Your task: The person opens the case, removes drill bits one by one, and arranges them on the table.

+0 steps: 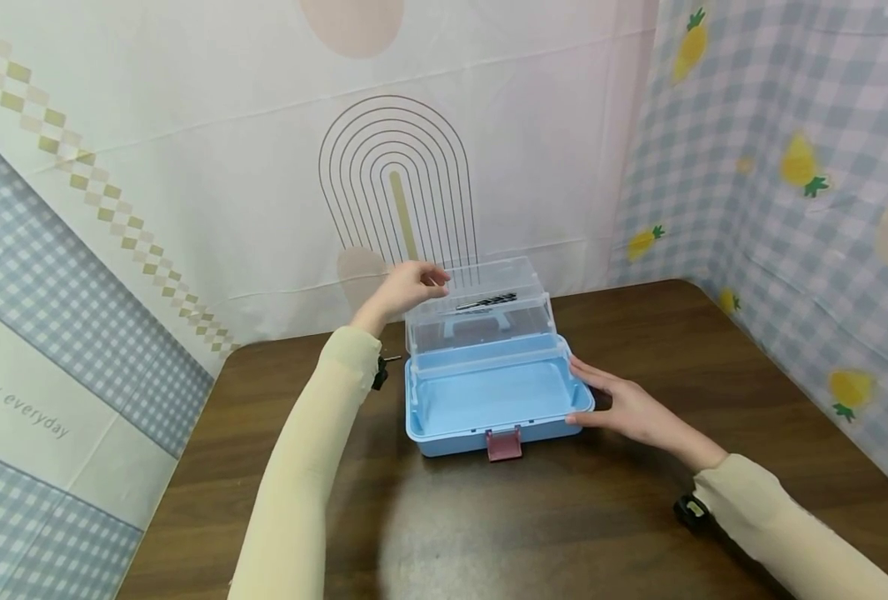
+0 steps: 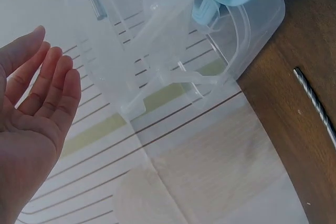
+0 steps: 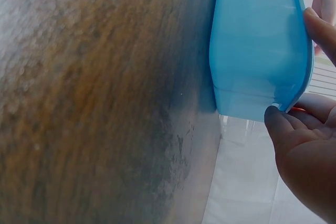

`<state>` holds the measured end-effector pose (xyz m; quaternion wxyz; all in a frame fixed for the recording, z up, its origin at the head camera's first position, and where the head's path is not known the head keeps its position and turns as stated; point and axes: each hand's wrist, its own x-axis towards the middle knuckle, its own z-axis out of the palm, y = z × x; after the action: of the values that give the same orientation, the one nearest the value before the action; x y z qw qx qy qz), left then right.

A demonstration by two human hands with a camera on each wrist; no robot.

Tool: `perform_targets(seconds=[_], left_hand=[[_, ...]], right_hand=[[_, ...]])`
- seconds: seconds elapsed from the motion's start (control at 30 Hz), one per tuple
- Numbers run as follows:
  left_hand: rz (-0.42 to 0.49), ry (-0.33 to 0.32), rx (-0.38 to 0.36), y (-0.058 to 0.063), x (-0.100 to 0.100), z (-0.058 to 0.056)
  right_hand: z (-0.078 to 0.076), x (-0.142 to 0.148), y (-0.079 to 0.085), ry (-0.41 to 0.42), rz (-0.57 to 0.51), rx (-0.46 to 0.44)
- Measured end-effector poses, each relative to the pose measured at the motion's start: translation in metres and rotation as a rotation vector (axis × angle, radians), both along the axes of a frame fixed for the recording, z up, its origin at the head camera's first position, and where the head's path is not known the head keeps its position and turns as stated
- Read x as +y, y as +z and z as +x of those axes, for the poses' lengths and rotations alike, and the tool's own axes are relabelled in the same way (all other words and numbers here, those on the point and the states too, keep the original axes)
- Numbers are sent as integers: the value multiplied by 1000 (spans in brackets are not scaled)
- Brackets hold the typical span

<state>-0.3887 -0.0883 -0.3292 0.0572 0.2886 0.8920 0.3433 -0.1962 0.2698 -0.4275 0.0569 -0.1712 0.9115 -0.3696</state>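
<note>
A light blue storage box [image 1: 496, 396] with clear upper trays stands with its lid raised on the table. Several dark drill bits [image 1: 487, 302] lie in the clear upper tray [image 1: 444, 321]. My left hand [image 1: 412, 283] hovers by the tray's left end, its fingers loosely bent and holding nothing, as the left wrist view [image 2: 39, 98] also shows. At the box's right end my right hand [image 1: 627, 408] grips the rim, thumb at the front corner and fingers farther back. Another drill bit [image 2: 315, 103] lies on the table, left of the box.
The brown wooden table [image 1: 564, 517] reaches back to a white patterned cloth [image 1: 264, 167]. Checked cloth [image 1: 774, 233] with pineapples hangs on the right. A reddish latch [image 1: 504, 445] sticks out at the box's front.
</note>
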Motion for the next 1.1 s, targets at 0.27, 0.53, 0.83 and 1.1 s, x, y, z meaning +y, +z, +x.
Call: perform_targets(seconds=[0.27,0.53,0.83,1.1], left_hand=[[-69,-37,-34,-2,1,-1],[-102,-53,-63,-5,-5,-3],[-160,-126,-61,-14,-6,-9],[-174,-133,-32,-17,-3,-14]], right_hand=[[0,-1,0,10,-12,-3],[0,0,1,7,-11,-4],[2,0,0,-5,-12,-20],[1,0,2,-11,-5,-25]])
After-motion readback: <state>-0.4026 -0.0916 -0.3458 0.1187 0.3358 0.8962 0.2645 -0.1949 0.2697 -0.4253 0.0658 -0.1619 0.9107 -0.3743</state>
